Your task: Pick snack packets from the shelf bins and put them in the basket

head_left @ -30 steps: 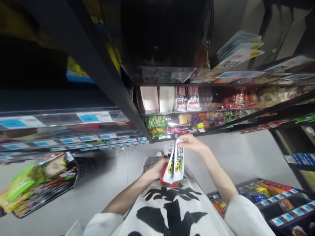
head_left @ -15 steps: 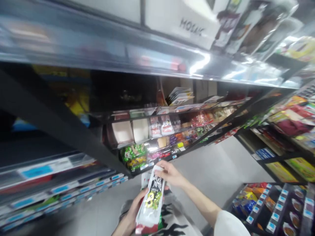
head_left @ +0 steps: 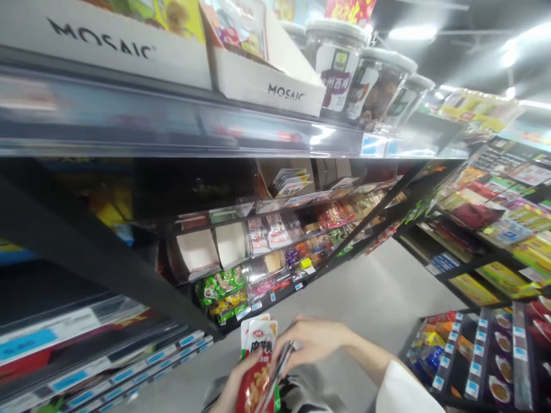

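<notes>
My left hand (head_left: 235, 381) is holding red snack packets (head_left: 253, 385), my right hand (head_left: 306, 342) is pinching slim packets (head_left: 279, 370) edge-on — I'm seemingly sorting them; aligning is needing steadiness.

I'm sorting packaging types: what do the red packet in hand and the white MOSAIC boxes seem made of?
Red packet: probably plastic film, glossy, from its smooth printed face; a foil layer is possible. MOSAIC boxes: likely matte cardboard, given their thin, flat walls.
</notes>
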{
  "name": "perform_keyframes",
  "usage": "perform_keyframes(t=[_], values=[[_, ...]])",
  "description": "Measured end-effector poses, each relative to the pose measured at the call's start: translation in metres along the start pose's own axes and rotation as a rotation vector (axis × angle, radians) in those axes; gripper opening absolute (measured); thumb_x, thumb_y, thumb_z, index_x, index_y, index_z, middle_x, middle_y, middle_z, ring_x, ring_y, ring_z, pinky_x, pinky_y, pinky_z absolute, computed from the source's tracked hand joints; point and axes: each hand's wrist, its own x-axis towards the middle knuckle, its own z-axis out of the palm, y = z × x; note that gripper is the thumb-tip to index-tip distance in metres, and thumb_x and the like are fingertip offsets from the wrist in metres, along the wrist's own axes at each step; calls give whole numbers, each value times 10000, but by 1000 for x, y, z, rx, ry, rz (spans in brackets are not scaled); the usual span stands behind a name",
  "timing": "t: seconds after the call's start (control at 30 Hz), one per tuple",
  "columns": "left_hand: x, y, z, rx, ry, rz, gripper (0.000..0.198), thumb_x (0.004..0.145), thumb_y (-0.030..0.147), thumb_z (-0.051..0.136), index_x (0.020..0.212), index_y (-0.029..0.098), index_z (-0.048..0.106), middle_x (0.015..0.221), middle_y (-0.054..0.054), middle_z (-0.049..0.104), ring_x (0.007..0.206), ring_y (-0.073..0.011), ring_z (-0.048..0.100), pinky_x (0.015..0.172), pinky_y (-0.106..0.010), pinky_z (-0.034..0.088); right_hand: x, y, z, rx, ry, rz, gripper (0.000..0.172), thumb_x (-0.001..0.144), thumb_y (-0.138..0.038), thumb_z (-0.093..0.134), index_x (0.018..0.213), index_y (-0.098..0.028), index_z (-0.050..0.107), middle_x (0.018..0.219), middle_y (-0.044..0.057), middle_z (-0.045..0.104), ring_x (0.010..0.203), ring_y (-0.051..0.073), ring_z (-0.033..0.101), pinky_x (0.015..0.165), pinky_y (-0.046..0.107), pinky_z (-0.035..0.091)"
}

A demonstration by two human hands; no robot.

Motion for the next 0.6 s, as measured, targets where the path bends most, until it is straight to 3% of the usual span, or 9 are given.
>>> perform_keyframes(t=[0.07,0.1,0.13,0.2,0.27,0.33,0.4,0.47,0.6], values=[[-3,3,8,45,-63,52,407,767,490,773,883,101,745,704,-101,685,585,-186,617,604,-279,494,-16,-24,-26,-96,44,-84,269,939,-360,651,1113,-173,738,1053,92,764,948,186,727,868,289,557],[-4,4,11,63,-116,82,442,770,505,766,906,85,745,710,-110,678,599,-184,617,599,-269,481,-25,-37,-43,-163,186,-93,235,954,-334,631,1110,-192,734,1073,87,760,982,194,725,893,314,562],[-5,5,14,72,-164,106,472,768,518,762,928,74,745,716,-116,671,611,-182,616,595,-260,467,-35,-49,-61,-235,351,-124,194,953,-309,633,1087,-209,732,1078,81,759,1010,205,723,904,338,569],[-6,6,17,76,-212,140,501,763,529,758,949,65,744,712,-118,656,611,-176,604,588,-249,444,-54,-69,-102,-423,822,-238,119,915,-255,682,1028,-240,721,1036,63,758,1005,222,723,898,371,582],[-7,6,18,79,-202,149,485,768,530,746,930,72,742,694,-115,641,591,-171,583,573,-249,426,-70,-81,-141,-687,1207,-324,171,887,-252,712,1058,-251,709,1070,65,738,1009,236,715,927,409,575],[-8,5,18,79,-195,158,461,783,523,728,921,83,736,686,-111,630,583,-169,568,559,-248,411,-82,-87,-176,-938,1425,-353,183,910,-273,675,1090,-244,694,1114,78,713,1075,252,687,995,450,543],[-10,4,17,72,-199,167,451,796,520,714,921,87,728,682,-105,620,580,-164,558,556,-243,403,-90,-88,-204,-1121,1484,-365,191,944,-285,613,1118,-230,669,1153,101,695,1135,266,655,1037,482,510],[-11,4,16,66,-223,168,440,802,510,715,929,89,722,697,-102,621,597,-165,562,565,-242,407,-94,-88,-227,-1243,1451,-345,190,962,-281,563,1111,-213,659,1165,121,684,1152,268,635,1045,482,495],[-11,2,12,18,-267,139,374,840,455,696,951,99,720,753,-91,630,645,-158,572,610,-246,439,-95,-90,-267,-1268,1357,-182,188,935,-293,568,1048,-171,655,1055,112,695,995,238,658,925,409,534]])
